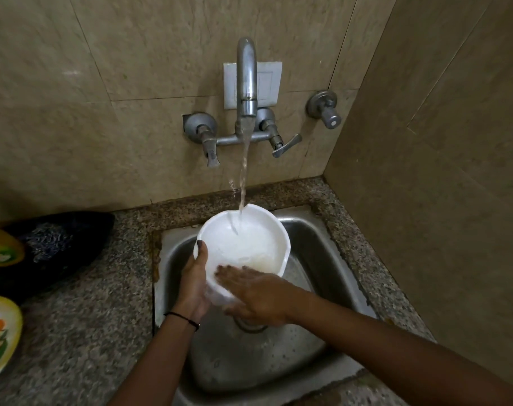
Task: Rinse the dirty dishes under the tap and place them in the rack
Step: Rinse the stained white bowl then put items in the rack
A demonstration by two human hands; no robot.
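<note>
A white bowl (246, 238) is held tilted over the steel sink (322, 259), its mouth facing me. Water runs from the metal tap (246, 83) into the bowl's far rim. My left hand (195, 276) grips the bowl's left rim, thumb over the edge and fingers hidden behind. My right hand (255, 291) lies with straight fingers across the bowl's near inside wall, blurred, the palm below the rim. No rack is in view.
A speckled granite counter (82, 317) surrounds the sink. On its left edge sit a dark cloth or bag (53, 247) and two yellow patterned plates (0, 332). Tiled walls close in behind and on the right, with a separate valve (325, 108).
</note>
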